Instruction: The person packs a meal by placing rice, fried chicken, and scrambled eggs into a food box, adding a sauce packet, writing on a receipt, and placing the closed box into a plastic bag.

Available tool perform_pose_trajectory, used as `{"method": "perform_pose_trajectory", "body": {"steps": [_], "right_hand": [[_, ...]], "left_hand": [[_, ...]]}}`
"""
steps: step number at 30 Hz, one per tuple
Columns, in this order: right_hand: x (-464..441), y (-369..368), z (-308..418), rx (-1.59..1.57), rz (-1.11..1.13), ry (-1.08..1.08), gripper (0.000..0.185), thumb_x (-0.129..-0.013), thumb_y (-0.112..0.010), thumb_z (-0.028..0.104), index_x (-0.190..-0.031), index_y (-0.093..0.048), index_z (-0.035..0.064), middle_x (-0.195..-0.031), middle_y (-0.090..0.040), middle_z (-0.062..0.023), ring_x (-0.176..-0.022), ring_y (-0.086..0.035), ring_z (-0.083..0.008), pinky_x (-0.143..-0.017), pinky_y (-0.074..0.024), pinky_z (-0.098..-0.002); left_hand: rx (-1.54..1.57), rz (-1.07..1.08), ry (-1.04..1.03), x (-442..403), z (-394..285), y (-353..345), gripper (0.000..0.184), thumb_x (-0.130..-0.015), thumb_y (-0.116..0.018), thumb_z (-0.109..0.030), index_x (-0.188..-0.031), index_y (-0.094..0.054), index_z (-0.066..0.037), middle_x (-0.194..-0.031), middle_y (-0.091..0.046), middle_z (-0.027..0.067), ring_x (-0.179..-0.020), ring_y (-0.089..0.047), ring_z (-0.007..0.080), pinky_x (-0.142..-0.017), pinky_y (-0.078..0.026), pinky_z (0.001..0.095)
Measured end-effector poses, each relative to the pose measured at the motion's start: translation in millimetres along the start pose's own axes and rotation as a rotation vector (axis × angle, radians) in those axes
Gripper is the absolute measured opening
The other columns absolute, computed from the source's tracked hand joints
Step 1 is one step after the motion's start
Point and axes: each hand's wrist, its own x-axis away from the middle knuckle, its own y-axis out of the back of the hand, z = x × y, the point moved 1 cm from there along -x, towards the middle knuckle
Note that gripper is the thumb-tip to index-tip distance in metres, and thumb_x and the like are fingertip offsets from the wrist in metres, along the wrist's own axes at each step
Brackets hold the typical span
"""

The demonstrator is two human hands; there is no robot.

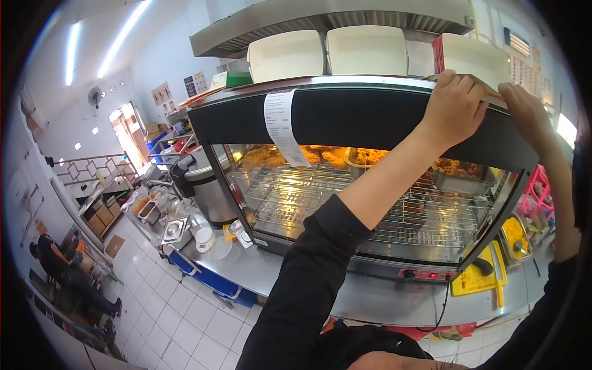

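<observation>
Both my arms reach up to the top right edge of a black heated display cabinet point(370, 111). My left hand point(456, 106) has its fingers curled over a thin brownish item point(478, 83) on that edge. At the item's right end is my right hand point(521, 108), its fingers bent round it. A printed receipt point(280, 126) hangs down the cabinet's front. Behind the glass, orange fried food point(262, 157) and metal trays point(462, 179) sit on wire racks point(296, 197). White boxes point(367, 52) stand on top.
Left of the cabinet is a large steel pot point(213, 191). A knife point(497, 283) lies on a yellow board point(472, 280) at the right, near a tray of yellow food point(515, 237). Another person point(65, 265) stands far left. A blue stool point(216, 283) is below the counter.
</observation>
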Motion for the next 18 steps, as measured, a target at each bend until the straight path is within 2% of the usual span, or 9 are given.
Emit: {"method": "perform_pose_trajectory", "body": {"steps": [2,3,7,10,11,12,14,17,18], "right_hand": [[12,-4,-5,0.099,0.117,-0.067,0.027,-0.084,-0.051,0.003,-0.110,-0.046,0.0061,-0.081,-0.059,-0.0134,-0.078,-0.060,-0.0358,-0.062,-0.0479,-0.0422],[15,-5,-7,0.078,0.082,-0.156,0.028,-0.083,-0.052,0.004,-0.111,-0.048,0.0057,-0.079,-0.062,-0.0129,-0.072,-0.062,-0.0328,-0.060,-0.0486,-0.0404],[31,3,-20,0.050,0.077,-0.112,0.026,-0.081,-0.056,0.005,-0.107,-0.051,0.0044,-0.079,-0.064,-0.0146,-0.070,-0.064,-0.0296,-0.059,-0.0493,-0.0382],[42,34,12,0.096,0.037,-0.110,0.024,-0.078,-0.059,0.003,-0.102,-0.056,0.0041,-0.082,-0.064,-0.0145,-0.072,-0.064,-0.0301,-0.060,-0.0503,-0.0370],[51,44,17,0.099,-0.002,-0.194,0.024,-0.078,-0.060,0.001,-0.101,-0.057,0.0044,-0.082,-0.065,-0.0141,-0.073,-0.064,-0.0307,-0.062,-0.0506,-0.0371],[61,55,22,0.106,-0.036,-0.282,0.024,-0.077,-0.060,-0.001,-0.101,-0.058,0.0047,-0.083,-0.065,-0.0138,-0.075,-0.064,-0.0313,-0.063,-0.0510,-0.0372],[81,79,46,0.087,-0.090,-0.234,0.023,-0.079,-0.059,-0.003,-0.101,-0.059,0.0046,-0.084,-0.065,-0.0137,-0.076,-0.064,-0.0312,-0.064,-0.0515,-0.0367],[121,114,94,0.219,-0.211,-0.419,0.020,-0.083,-0.060,-0.003,-0.103,-0.061,0.0011,-0.082,-0.066,-0.0149,-0.070,-0.065,-0.0273,-0.063,-0.0507,-0.0325],[134,123,107,0.274,-0.262,-0.487,0.019,-0.085,-0.060,-0.003,-0.103,-0.062,0.0001,-0.082,-0.066,-0.0150,-0.067,-0.064,-0.0260,-0.062,-0.0501,-0.0313]], "left_hand": [[-0.177,0.036,0.034,4,-5,3,0.015,-0.078,-0.065,-0.019,-0.089,-0.062,-0.010,-0.087,-0.059,0.0055,-0.086,-0.057,0.0221,-0.088,-0.034,0.0388],[-0.150,-0.007,0.036,4,-7,8,0.011,-0.078,-0.065,-0.016,-0.087,-0.062,-0.011,-0.089,-0.060,0.0028,-0.088,-0.057,0.0202,-0.085,-0.033,0.0368],[-0.166,-0.036,-0.001,5,-1,2,0.009,-0.078,-0.063,-0.009,-0.086,-0.063,-0.012,-0.086,-0.061,0.0029,-0.087,-0.058,0.0193,-0.084,-0.034,0.0371],[-0.157,0.028,0.097,4,0,-3,0.008,-0.078,-0.063,-0.008,-0.085,-0.064,-0.012,-0.085,-0.062,0.0022,-0.086,-0.059,0.0188,-0.082,-0.033,0.0385],[-0.135,-0.025,0.118,4,-6,3,0.010,-0.077,-0.062,-0.007,-0.084,-0.064,-0.013,-0.084,-0.063,0.0013,-0.085,-0.060,0.0178,-0.081,-0.032,0.0409],[-0.133,-0.030,0.111,4,-7,4,0.011,-0.077,-0.061,-0.006,-0.084,-0.064,-0.014,-0.085,-0.063,0.0003,-0.086,-0.060,0.0171,-0.079,-0.032,0.0425],[-0.198,0.005,0.049,10,-2,1,0.015,-0.079,-0.057,-0.007,-0.088,-0.065,-0.015,-0.089,-0.063,-0.0015,-0.088,-0.060,0.0175,-0.077,-0.033,0.0418],[-0.309,0.107,0.043,12,-1,3,0.018,-0.080,-0.058,-0.006,-0.091,-0.065,-0.019,-0.090,-0.064,-0.0041,-0.085,-0.061,0.0158,-0.075,-0.032,0.0392],[-0.280,0.139,0.031,8,0,3,0.018,-0.082,-0.055,-0.008,-0.095,-0.065,-0.016,-0.091,-0.063,-0.0009,-0.086,-0.061,0.0188,-0.078,-0.035,0.0414]]}}
